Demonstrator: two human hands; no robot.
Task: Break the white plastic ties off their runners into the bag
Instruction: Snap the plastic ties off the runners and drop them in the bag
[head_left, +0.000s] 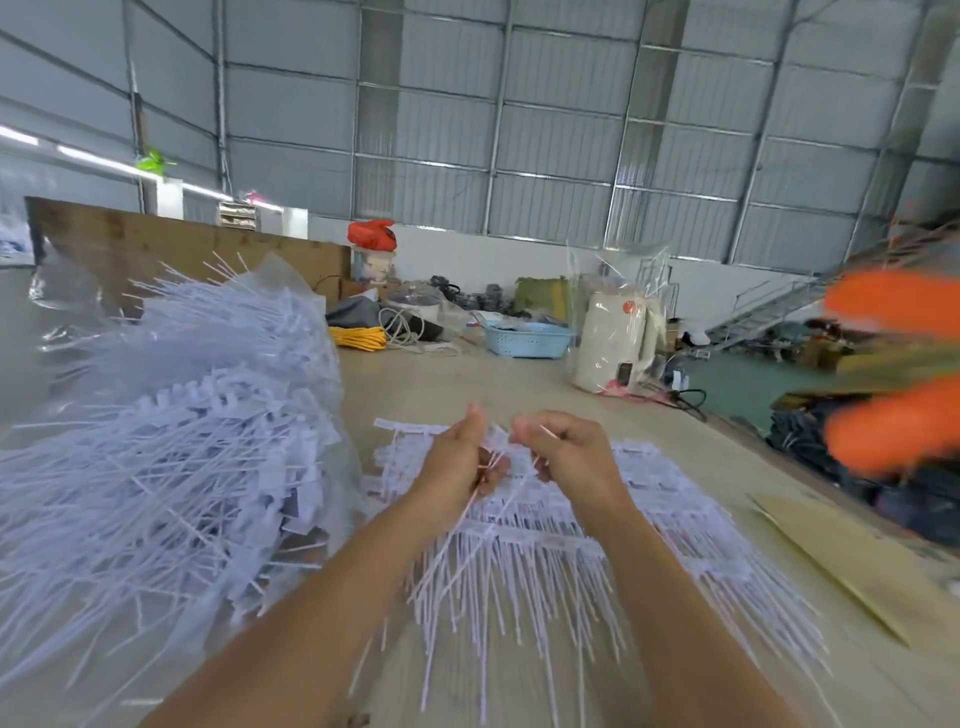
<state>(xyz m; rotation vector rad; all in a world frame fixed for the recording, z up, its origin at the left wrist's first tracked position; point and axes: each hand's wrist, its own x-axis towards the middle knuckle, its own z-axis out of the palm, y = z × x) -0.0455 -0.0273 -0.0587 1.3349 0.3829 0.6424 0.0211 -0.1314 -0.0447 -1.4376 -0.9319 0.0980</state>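
Left hand (460, 457) and right hand (563, 452) each pinched white ties (519, 551) above the tabletop (519, 384); full clear bag (171, 415) lay just left.

Bright, even daylight fills the hall, soft and cool in tone. Thin bright strips glow at 9 o'clock along the wall (519, 130), and the clear bag (62, 291) shows small white glints of glare. Shadows are faint; only a soft one lies under the ties (545, 561) on the counter (519, 384). The wide lens bends the wall's beams, most strongly toward the edges. At 3 o'clock an orange shape (893, 364) is smeared by heavy blur. The hands (566, 447) at the centre are fairly sharp; the tie tips at 6 o'clock look soft.
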